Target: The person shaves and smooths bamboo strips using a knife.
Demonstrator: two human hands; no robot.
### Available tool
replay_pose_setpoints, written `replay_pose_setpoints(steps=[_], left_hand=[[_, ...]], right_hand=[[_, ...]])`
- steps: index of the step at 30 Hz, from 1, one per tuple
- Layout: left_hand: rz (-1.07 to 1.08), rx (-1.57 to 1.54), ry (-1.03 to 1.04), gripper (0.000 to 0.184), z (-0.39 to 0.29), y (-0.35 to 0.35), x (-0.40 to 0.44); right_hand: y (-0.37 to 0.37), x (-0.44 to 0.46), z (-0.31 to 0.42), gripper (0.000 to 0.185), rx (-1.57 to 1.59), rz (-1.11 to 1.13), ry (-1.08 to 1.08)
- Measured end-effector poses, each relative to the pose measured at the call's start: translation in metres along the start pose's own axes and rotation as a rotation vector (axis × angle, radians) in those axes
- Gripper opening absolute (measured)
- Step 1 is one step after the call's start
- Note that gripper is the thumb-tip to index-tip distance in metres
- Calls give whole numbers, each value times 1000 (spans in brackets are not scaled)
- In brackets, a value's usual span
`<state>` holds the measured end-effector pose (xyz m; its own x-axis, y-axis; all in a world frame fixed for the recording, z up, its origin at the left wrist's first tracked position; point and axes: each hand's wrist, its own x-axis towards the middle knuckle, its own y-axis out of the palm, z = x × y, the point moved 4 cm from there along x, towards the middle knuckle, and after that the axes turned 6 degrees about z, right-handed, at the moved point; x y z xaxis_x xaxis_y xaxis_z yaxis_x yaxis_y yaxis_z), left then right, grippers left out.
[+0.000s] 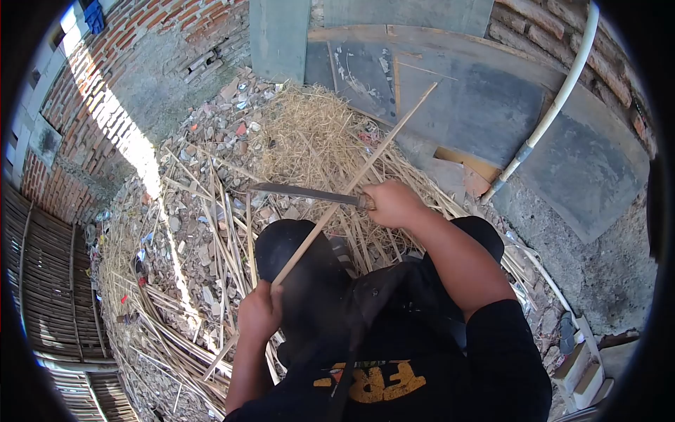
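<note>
A long pale bamboo strip (pixel 307 244) slants from the lower left up to the right, over my dark-clad knee. My left hand (pixel 259 310) is closed round its lower end. In my right hand (pixel 394 205) is the handle of a machete (pixel 302 192), whose dark blade points left and lies across the strip, close to my right fingers. Whether blade and strip touch cannot be made out. Below the strip's far end is a heap of thin shavings (pixel 309 133).
More bamboo strips (pixel 165 330) lie on the rubble at the left. Dark panels (pixel 464 98) lean against the brick wall at the back right, with a white pipe (pixel 555 105) in front. A woven bamboo fence (pixel 53 274) stands at the far left.
</note>
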<state>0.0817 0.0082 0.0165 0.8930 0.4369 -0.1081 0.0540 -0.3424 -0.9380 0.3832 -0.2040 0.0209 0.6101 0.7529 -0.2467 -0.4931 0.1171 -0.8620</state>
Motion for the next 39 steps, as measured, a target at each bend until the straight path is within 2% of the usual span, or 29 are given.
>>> replay_pose_setpoints(steps=[3, 6, 9, 12, 15, 16, 19, 20, 24, 27, 30, 33, 36, 39], left_hand=[[6, -49, 22, 32, 5, -3, 5], [17, -35, 3, 34, 5, -8, 3], [44, -39, -1, 34, 9, -11, 3], [68, -77, 3, 35, 11, -8, 6], [71, -109, 3, 36, 8, -4, 8], [67, -117, 1, 36, 7, -4, 8], [47, -123, 14, 36, 9, -2, 7], [43, -123, 3, 36, 11, 0, 3], [-25, -125, -3, 37, 14, 2, 4], [-32, -112, 14, 37, 13, 3, 2], [-29, -82, 34, 37, 5, 0, 4], [-41, -95, 34, 37, -2, -2, 9], [-40, -155, 41, 38, 9, 3, 9], [-44, -125, 41, 38, 17, 1, 7]], right_hand=[[4, 18, -26, 42, 122, -5, -72], [-2, 39, -71, 41, 251, -273, 132], [5, 39, -79, 43, 197, -310, 104], [4, 20, -42, 36, 198, -244, 55], [9, 5, -5, 35, 88, -87, -96], [10, 2, 3, 31, -35, -111, -129], [9, 18, -21, 32, 114, -143, -97], [12, 31, -41, 32, 285, -206, -99], [1, 34, -42, 35, 222, -270, -42], [4, 19, -24, 31, 247, -183, 41], [-5, 0, 11, 32, -14, -53, -41], [6, 2, 8, 22, -87, -150, -143], [0, 34, -47, 38, 258, -140, 48], [-6, 33, -56, 39, 164, -204, 85]])
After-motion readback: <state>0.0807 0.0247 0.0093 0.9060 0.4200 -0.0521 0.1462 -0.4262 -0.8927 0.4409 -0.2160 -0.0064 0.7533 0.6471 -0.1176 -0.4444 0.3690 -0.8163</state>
